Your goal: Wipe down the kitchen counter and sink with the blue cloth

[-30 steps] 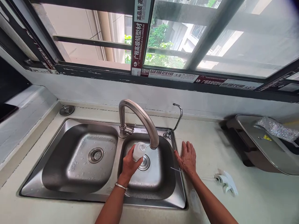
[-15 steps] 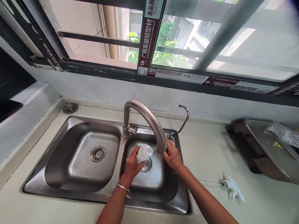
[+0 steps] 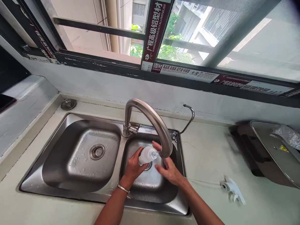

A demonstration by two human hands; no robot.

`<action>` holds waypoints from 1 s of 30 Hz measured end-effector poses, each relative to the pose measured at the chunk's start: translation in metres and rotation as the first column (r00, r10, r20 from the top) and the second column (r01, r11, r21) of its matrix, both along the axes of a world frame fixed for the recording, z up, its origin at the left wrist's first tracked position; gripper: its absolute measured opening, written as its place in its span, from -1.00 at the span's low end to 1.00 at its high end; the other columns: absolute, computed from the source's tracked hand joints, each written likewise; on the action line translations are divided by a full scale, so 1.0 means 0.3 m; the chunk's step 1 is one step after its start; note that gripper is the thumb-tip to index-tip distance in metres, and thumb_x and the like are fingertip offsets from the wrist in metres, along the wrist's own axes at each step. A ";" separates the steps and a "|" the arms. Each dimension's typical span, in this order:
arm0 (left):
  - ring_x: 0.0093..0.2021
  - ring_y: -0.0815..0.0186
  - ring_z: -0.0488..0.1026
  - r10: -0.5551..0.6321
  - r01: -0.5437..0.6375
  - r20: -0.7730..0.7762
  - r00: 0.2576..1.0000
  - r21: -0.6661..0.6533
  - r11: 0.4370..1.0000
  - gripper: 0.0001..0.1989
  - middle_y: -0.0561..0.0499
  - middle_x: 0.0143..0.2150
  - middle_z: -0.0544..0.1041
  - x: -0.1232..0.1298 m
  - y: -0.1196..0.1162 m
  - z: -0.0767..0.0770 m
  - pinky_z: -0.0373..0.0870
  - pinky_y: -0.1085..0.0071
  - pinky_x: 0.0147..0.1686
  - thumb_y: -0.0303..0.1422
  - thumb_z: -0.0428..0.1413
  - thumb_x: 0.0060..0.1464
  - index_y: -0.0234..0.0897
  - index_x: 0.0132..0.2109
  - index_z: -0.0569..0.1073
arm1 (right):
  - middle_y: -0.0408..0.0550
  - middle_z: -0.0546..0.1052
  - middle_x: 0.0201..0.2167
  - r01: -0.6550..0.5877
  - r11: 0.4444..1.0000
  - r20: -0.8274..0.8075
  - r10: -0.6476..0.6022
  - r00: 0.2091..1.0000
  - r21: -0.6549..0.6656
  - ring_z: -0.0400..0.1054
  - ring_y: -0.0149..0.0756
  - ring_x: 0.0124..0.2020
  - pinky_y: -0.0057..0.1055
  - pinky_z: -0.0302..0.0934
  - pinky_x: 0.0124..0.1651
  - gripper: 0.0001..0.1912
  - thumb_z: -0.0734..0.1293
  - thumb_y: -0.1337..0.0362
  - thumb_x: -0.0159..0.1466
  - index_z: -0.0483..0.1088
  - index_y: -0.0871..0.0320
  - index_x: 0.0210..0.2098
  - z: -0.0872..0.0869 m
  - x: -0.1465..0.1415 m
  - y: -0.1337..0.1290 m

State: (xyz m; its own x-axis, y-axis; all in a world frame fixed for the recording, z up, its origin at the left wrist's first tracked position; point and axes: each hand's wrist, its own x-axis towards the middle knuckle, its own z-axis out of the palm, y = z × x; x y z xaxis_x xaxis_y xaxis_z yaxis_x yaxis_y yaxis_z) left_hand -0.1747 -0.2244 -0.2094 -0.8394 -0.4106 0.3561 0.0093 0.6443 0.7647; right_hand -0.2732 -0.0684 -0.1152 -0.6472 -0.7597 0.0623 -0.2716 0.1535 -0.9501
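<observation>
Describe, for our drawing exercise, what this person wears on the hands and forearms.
The left hand has a narrow, rounded, silver-coloured bangle at its wrist; the right hand has none. Both hands are gloveless, and no sleeves show.

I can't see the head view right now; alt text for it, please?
The left hand holds a whitish bottle over the right basin of a double sink, its mouth close to the tip of a curved faucet. The right hand, open, is beside that tip. A white spray head lies on the counter at right.
</observation>
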 end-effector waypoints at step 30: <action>-0.04 0.13 0.64 0.019 -0.019 -0.006 1.000 0.002 1.000 -0.46 -0.19 0.03 0.65 -0.002 0.018 0.031 0.67 0.23 -0.05 -0.52 0.19 0.02 -0.30 0.18 0.36 | -0.07 0.57 -0.18 0.325 0.941 0.027 -0.329 0.944 0.101 0.43 -0.18 -0.18 -0.21 0.38 -0.05 -0.38 0.49 0.12 -0.01 0.33 0.11 0.01 -0.127 0.078 -0.159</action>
State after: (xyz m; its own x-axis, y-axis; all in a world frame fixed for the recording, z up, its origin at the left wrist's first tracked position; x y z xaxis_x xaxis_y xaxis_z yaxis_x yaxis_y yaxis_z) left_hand -0.1751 -0.2190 -0.2000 -0.8293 -0.4271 0.3603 0.0017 0.6428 0.7660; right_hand -0.2498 -0.1160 -0.1533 -0.8612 -0.5072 -0.0321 -0.1509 0.3156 -0.9368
